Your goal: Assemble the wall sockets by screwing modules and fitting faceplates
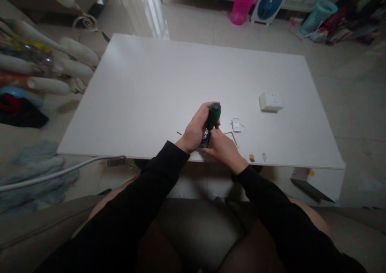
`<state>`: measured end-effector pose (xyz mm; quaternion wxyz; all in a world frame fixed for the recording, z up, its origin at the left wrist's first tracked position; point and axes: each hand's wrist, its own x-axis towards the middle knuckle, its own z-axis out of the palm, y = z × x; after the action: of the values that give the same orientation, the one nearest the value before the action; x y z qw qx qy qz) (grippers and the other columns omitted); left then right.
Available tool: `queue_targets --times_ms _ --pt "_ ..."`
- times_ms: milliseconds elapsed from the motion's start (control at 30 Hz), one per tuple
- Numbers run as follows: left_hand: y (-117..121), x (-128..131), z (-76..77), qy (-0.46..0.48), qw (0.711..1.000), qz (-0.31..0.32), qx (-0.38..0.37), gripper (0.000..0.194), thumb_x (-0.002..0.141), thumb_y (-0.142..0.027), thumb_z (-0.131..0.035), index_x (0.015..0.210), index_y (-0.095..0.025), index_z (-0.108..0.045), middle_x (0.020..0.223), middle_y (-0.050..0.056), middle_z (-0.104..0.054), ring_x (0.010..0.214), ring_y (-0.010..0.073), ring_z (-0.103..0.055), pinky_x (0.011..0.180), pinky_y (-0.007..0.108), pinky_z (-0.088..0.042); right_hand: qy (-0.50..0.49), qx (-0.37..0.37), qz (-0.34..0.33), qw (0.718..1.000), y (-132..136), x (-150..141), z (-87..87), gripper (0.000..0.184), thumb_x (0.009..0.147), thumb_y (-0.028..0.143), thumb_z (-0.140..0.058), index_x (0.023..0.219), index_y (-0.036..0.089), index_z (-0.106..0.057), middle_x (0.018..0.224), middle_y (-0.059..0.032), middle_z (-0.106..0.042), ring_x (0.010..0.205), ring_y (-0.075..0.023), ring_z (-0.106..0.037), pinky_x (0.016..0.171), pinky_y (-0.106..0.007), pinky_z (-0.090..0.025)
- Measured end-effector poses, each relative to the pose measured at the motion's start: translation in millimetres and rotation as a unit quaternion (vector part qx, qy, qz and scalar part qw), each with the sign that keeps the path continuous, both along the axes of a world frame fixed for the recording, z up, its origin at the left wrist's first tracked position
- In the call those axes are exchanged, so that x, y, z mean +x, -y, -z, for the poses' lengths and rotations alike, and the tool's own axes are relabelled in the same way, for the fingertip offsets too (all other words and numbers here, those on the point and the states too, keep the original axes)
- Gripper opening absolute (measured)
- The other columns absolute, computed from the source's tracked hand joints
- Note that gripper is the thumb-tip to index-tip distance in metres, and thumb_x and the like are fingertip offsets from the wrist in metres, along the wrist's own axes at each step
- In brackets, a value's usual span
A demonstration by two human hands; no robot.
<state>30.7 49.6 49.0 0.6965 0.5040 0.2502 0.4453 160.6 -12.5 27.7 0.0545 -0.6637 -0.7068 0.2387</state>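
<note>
My left hand (197,126) is wrapped round the dark green handle of a screwdriver (214,114), which stands roughly upright near the table's front edge. Just below it is a small black piece with shiny metal parts (205,138), partly covered by my fingers. My right hand (222,146) is closed at this black piece, its thumb and fingers pressed in from the right. The screwdriver's tip is hidden. To the right of my hands lie a small white rectangular part (236,125) and a thin frame-like piece (232,138).
On the white table (157,80), a white socket box (271,101) sits to the right. A small yellow figure (251,158) and a small pale piece (264,157) lie near the front edge. A white cable (69,167) runs at left; a pink basket (243,3) stands beyond.
</note>
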Motion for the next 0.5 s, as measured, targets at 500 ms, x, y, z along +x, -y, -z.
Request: queue_targets --times_ms 500 --pt "1.1 1.6 0.9 0.002 1.0 -0.011 0.0 0.057 0.098 -0.075 -0.043 0.122 -0.024 -0.053 0.089 0.002 -0.058 0.083 0.0181 -0.058 0.078 0.034 -0.048 0.015 -0.001 -0.002 1.0 0.0 0.3 0.0 0.053 0.083 0.039 -0.081 0.124 0.019 -0.052 0.123 -0.0133 -0.064 0.103 -0.031 -0.07 0.076 -0.037 -0.054"
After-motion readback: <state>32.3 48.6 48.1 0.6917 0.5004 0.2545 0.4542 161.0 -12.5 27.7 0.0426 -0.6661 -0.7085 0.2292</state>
